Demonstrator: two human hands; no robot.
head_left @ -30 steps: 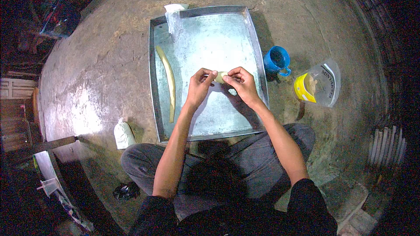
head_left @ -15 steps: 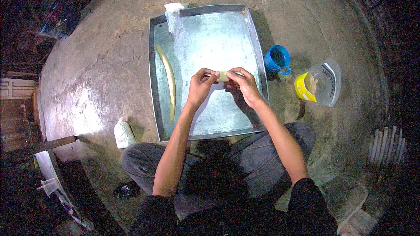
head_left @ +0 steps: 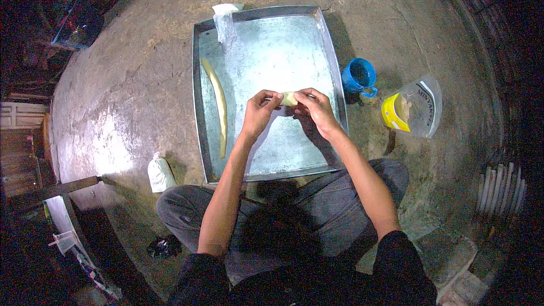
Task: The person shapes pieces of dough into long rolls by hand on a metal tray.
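A short, pale yellow piece of dough is held level above the metal tray. My left hand pinches its left end between thumb and fingers, and my right hand pinches the right end the same way. Along the tray's left side lies a long, slightly curved dough roll, apart from both hands. A clear plastic bag with white contents hangs over the tray's far left rim. The undersides of my fingers are in shadow.
Right of the tray stands a blue plastic mug, with a clear and yellow pouch farther right. A tied bag of white stuff sits by my left knee, near a black plastic bag. My crossed legs border the tray's near edge.
Both hands keep nearly the same place over the tray. The dough piece and the fingers pinching it have shifted only slightly.
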